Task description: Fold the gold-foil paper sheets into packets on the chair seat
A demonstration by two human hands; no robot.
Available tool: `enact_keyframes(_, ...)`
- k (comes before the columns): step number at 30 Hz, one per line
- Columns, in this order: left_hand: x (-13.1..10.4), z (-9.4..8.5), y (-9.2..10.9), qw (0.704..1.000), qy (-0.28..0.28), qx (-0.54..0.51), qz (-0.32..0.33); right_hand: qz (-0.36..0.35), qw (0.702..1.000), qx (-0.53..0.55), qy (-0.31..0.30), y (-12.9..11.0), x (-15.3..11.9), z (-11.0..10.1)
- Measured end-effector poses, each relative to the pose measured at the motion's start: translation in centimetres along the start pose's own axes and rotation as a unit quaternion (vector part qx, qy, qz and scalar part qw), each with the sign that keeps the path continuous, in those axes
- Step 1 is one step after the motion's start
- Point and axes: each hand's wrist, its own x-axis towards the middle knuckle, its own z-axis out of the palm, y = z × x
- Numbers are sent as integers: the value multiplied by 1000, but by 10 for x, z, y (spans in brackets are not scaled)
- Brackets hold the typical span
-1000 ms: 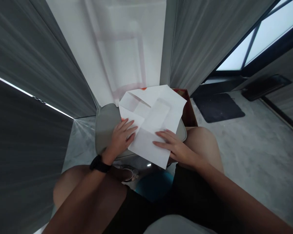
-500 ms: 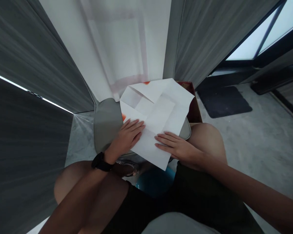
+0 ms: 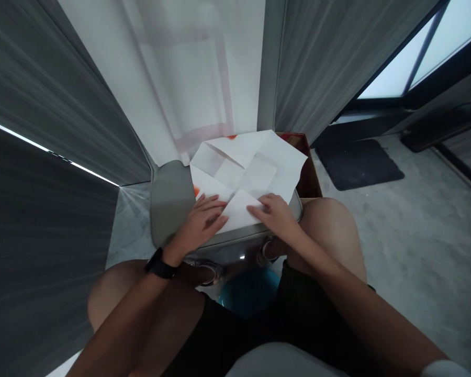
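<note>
A large sheet of white paper [image 3: 286, 162], folded in several places and with small orange-red marks at its edge, lies on a grey stool seat [image 3: 171, 199]. Its near flap [image 3: 239, 212] is turned up over the middle. My left hand [image 3: 202, 222] rests on the paper's near left part, fingers apart. My right hand [image 3: 277, 214] pinches the flap's right side between thumb and fingers.
A red box [image 3: 310, 175] stands behind the seat on the right. White and grey panels rise beyond the stool. A dark mat [image 3: 359, 163] lies on the floor at the right. Something round and blue [image 3: 250, 293] is below, between my legs.
The paper's near corner, which hung over the seat's front edge, is now folded up and away from me. My right hand has gone from lying flat to pinching the flap.
</note>
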Motion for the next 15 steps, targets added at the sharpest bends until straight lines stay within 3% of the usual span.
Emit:
enact_keyframes(5, -2, 11, -2, 998, 46, 48, 21, 39, 992, -110, 54, -9, 11, 11)
enact_keyframes(15, -23, 19, 25, 985, 18, 164, 43, -6, 979, -172, 106, -17, 2, 24)
